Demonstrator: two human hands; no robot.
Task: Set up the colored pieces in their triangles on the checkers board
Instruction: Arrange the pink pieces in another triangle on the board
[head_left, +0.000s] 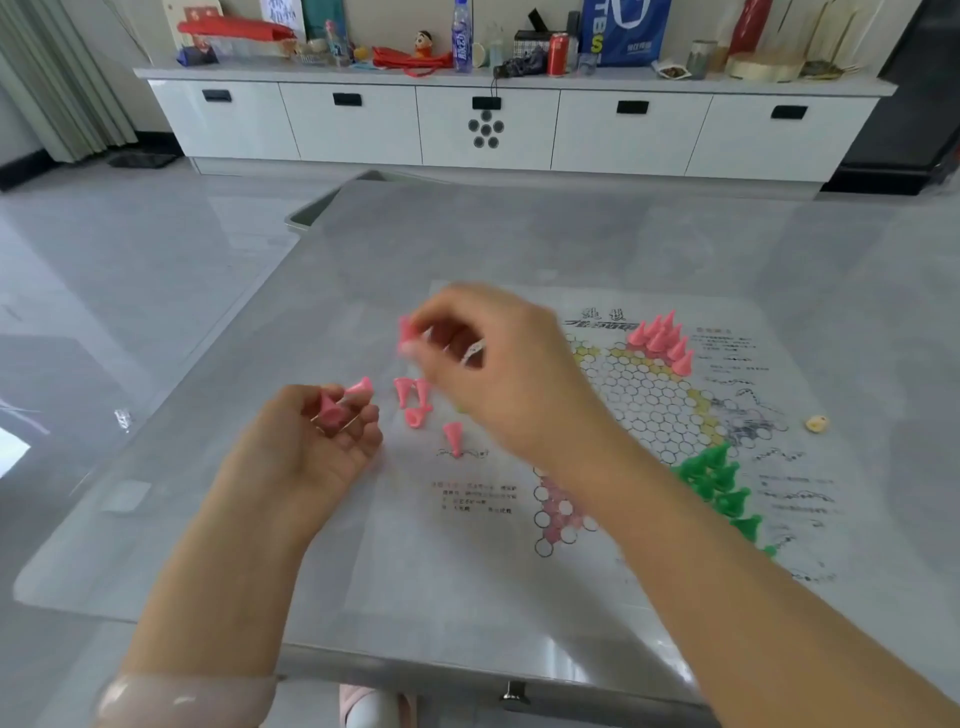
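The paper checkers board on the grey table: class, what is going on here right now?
A person is setting up a paper checkers board. The right hand pinches a pink cone-shaped plastic piece, while the left hand cups another. Four loose pink pieces lie left of the board's grid. One pink cluster and one green cluster already stand in triangles.

Loose pieces (415, 402) seemingly left of board (644, 405)

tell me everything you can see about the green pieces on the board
The green pieces are small cone-shaped pawns of glossy plastic, bright green. They stand upright, packed close together in the triangle on the near right side of the paper board, the cluster tapering toward the near edge. Neither hand touches them; the right forearm passes just left of them.
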